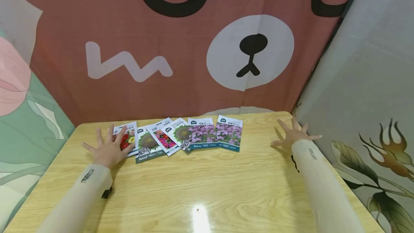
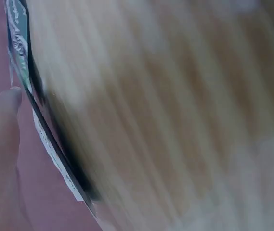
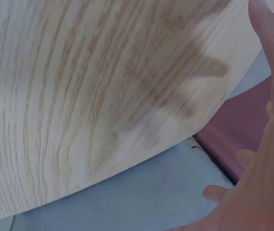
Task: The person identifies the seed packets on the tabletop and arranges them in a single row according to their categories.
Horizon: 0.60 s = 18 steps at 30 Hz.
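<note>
A row of flower seed packets lies along the far side of the table in the head view. My left hand (image 1: 108, 151), fingers spread, is over the leftmost packet (image 1: 131, 140), which pictures red and yellow flowers; whether it touches cannot be told. Rightward come a packet with a brown spiky head (image 1: 148, 142), a pink-flower packet (image 1: 164, 140), another spiky-head packet (image 1: 182, 133) and two purple-flower packets (image 1: 202, 134), (image 1: 230, 134), partly overlapping. Beyond them, my right hand (image 1: 293, 135) hovers with splayed fingers near the table's right edge, holding nothing.
The wooden table (image 1: 200, 182) carries a bright light reflection near its front. Behind it hangs a reddish curtain (image 1: 181, 96) with a bear face. A grey curtain (image 1: 343, 82) with plant prints is at the right, and a green and pink one (image 1: 19, 139) at the left.
</note>
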Each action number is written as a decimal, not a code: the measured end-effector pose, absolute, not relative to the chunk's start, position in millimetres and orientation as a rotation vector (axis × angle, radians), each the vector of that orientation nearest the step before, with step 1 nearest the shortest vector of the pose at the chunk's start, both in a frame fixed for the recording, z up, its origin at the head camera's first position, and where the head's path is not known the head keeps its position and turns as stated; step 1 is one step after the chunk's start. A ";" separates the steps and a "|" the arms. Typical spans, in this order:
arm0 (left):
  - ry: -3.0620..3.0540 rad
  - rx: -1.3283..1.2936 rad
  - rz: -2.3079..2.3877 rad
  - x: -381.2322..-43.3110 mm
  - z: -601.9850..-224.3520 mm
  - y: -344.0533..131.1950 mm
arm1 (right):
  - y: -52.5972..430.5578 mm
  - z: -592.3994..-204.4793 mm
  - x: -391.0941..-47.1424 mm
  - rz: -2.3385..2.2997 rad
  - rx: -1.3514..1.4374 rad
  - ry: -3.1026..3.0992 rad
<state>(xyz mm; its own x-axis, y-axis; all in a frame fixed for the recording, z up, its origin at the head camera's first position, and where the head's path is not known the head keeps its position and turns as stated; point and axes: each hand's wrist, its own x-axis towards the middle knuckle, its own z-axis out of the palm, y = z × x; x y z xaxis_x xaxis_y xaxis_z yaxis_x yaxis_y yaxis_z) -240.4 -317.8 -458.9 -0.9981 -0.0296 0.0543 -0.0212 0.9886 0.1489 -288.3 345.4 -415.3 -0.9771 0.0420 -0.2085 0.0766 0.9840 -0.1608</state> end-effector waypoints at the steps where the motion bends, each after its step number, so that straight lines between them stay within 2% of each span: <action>1: -3.073 0.043 -0.242 -240.0 -460.1 -319.0 | 343.9 -415.3 -287.8 -0.245 0.087 2.921; 10: -3.067 0.043 -0.292 -241.1 -456.2 -322.8 | 325.0 -427.4 -291.4 -0.282 0.070 2.948; 18: -3.090 0.055 -0.333 -233.5 -451.5 -319.0 | 281.1 -434.1 -295.4 -0.405 -0.050 2.985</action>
<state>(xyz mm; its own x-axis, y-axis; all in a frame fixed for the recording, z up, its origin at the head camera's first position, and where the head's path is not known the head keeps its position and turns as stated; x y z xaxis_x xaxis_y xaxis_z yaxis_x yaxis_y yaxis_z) -233.5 -319.0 -451.5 -0.9988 -0.0384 0.0290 -0.0314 0.9765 0.2132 -295.4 281.1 -434.1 -0.9912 -0.0500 -0.1229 -0.0155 0.9635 -0.2672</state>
